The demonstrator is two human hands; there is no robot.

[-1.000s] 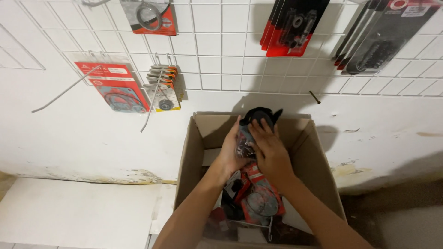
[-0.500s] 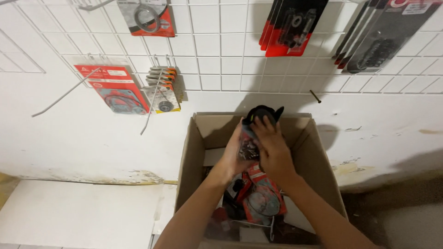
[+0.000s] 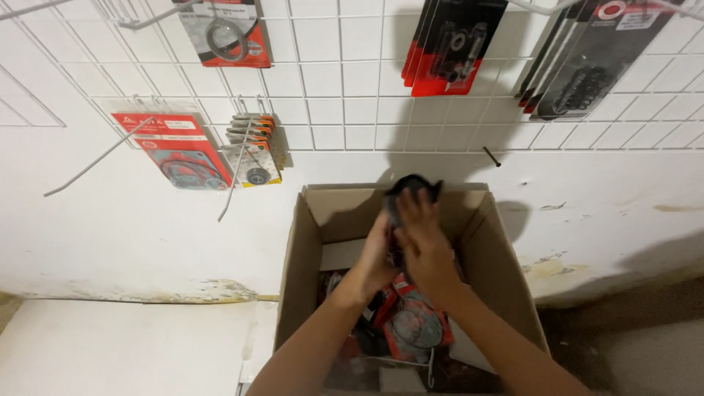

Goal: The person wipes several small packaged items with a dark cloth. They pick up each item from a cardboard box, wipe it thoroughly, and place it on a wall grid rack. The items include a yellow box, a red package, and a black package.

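Above an open brown cardboard box (image 3: 308, 257) of red-and-black carded packets (image 3: 414, 326), below a white wire grid (image 3: 352, 88): left hand (image 3: 378, 257) and right hand (image 3: 425, 246) closed together around a dark, glossy packet (image 3: 411, 187) near the box's far wall

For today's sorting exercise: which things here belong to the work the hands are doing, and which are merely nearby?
In use:
left hand
right hand
dark blister-packed part held between them
open brown cardboard box
red packets inside it

Merely nearby:
white wire wall grid
hanging red-and-black packets
bare wire hook
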